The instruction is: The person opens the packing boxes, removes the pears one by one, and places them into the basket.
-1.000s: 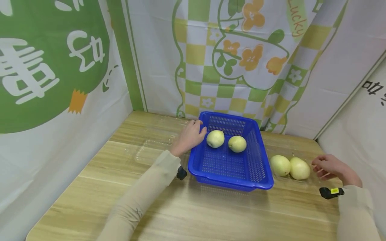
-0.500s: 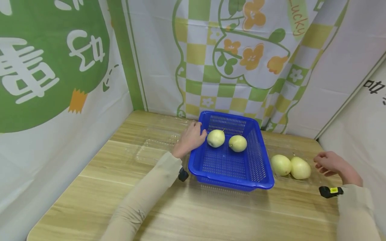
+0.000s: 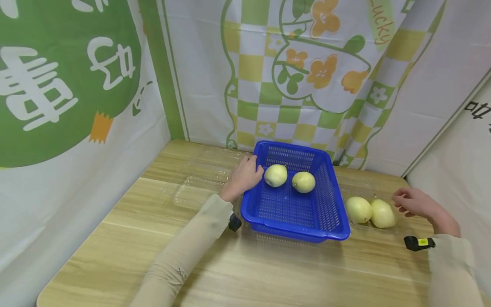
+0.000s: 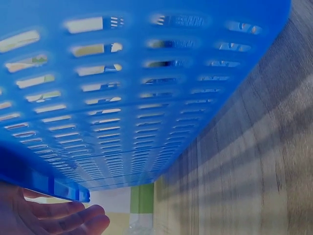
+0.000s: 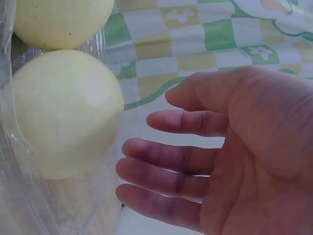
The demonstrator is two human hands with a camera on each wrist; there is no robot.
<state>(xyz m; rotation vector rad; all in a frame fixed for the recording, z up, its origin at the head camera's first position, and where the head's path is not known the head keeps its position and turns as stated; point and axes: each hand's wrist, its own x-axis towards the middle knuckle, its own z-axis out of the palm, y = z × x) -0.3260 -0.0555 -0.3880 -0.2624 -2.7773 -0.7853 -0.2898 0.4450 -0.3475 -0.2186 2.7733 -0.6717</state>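
Two pale yellow-green pears, a left one [image 3: 275, 175] and a right one [image 3: 303, 182], lie inside a blue plastic basket [image 3: 293, 233]. My left hand [image 3: 242, 175] holds the basket's left rim, its thumb over the edge; in the left wrist view the fingers [image 4: 73, 220] show beneath the rim. To the right of the basket, two more pears, one [image 3: 358, 209] beside the other [image 3: 382, 213], sit in a clear plastic container [image 5: 105, 196]. Beside the nearer pear [image 5: 68, 115], my right hand [image 3: 416, 202] hovers with relaxed, spread fingers, touching nothing.
A clear plastic container [image 3: 195, 192], hard to make out, lies left of the basket on the wooden table [image 3: 126, 238]. A printed curtain [image 3: 299, 106] hangs right behind the basket. White sheets close in both sides.
My right hand has risen slightly and shifted a little to the left, above and beside the right-hand pears. The left hand stays at the basket rim, and the pears keep their places.
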